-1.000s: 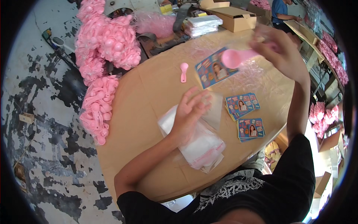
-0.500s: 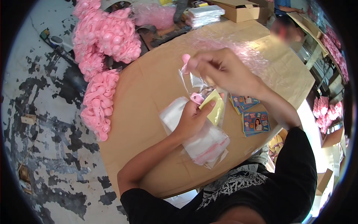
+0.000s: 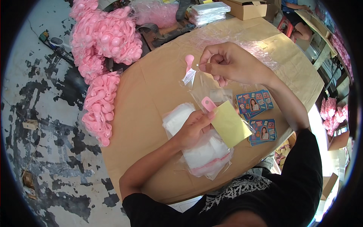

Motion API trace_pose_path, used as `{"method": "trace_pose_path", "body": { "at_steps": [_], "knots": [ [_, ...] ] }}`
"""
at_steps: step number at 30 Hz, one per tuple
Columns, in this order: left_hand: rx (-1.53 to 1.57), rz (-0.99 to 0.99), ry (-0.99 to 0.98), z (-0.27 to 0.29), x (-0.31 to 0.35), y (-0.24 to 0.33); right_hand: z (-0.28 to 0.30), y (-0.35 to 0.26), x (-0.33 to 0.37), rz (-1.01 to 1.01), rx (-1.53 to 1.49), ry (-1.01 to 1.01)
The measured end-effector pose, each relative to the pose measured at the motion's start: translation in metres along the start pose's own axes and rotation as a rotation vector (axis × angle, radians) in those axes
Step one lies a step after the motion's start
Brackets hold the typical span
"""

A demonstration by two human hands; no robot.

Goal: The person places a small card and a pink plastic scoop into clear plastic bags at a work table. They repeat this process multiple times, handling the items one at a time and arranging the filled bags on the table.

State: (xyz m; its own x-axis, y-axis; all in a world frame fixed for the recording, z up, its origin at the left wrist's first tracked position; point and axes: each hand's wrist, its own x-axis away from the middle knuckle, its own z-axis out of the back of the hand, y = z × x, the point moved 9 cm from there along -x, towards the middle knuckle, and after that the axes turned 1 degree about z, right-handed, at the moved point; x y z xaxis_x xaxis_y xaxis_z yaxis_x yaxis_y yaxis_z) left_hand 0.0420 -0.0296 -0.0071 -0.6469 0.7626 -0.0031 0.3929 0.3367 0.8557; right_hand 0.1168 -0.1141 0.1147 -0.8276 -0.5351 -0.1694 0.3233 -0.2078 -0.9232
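My left hand [image 3: 196, 126] is closed on a clear plastic bag [image 3: 202, 89], with a yellow card [image 3: 231, 125] and the holed end of a pink plastic piece [image 3: 207, 103] at its fingertips. Above the bag's far end, my right hand [image 3: 234, 62] is pinched, thumb against forefinger; a tiny pale bit shows at the tips, too small to name. Just left of it is a pink spoon [image 3: 189, 60] with shiny clear film around its lower end. Beneath my left hand lies a stack of clear bags [image 3: 206, 153] with a pinkish band.
Two piles of blue picture cards [image 3: 263, 131] lie right of the bags. Crumpled clear film [image 3: 257, 51] spreads over the far side of the brown-covered table [image 3: 143, 102]. Bulging bags of pink spoons [image 3: 100, 102] line the left edge. A cardboard box [image 3: 247, 9] and wrapped packs [image 3: 210, 13] stand behind.
My right hand has drawn slightly up and right, its fingers now apart from the pink spoon. The left hand has turned the yellow card flatter and moved it right and nearer me.
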Motion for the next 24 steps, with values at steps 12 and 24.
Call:
{"method": "trace_pose_path", "body": {
  "at_steps": [12, 24],
  "knots": [
    [-0.034, -0.121, 0.234, 0.016, -0.005, 0.022, -0.009, 0.025, 0.007, -0.133, 0.256, -0.212],
    [0.06, -0.128, 0.331, 0.016, -0.003, 0.024, -0.003, -0.002, 0.007, 0.19, 0.505, -0.011]
  ]
}}
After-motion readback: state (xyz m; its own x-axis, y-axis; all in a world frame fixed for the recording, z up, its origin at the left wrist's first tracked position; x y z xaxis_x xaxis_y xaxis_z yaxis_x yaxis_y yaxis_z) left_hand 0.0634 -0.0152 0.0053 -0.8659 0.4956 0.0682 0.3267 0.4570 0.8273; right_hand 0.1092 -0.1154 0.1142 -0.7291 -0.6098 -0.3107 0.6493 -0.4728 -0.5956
